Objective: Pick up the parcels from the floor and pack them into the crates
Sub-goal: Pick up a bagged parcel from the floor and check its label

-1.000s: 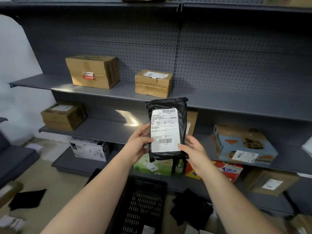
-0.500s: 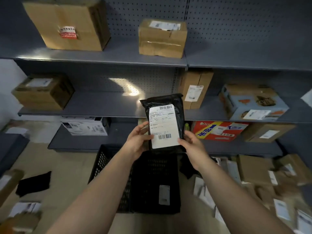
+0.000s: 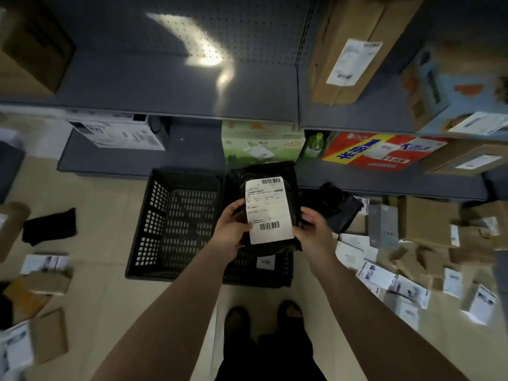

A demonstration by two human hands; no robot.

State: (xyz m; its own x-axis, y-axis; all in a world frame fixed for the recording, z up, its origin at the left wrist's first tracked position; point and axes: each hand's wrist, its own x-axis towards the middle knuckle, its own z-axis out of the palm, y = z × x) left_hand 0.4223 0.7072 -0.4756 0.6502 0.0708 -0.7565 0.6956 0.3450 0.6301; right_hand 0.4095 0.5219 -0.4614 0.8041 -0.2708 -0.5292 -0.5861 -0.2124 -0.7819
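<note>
**Two hands, one black mailer, poised over the crate**

You held the black poly mailer by its lower half. Your left hand gripped the left edge with the thumb laid across the front, and your right hand curled round the right edge. Both hands were closed on the bag.

The white shipping label faced up toward you. I judge that you chose this hold to keep the barcode readable and to stop the soft bag from folding.

The mailer hung above the right part of the black perforated crate, which stood on the floor just in front of the bottom shelf. From there the way in was straight down, so lowering it looked like the step in hand.

One labelled parcel lay inside the crate near its near right corner, almost under your hands, and the perforated floor showed to its left. Setting the mailer leftward would likely have kept the layer flat.

Many loose parcels lay heaped on the floor to the right, and a few more lay on the left. With so many unpacked, the job seemed far from finished.
</note>
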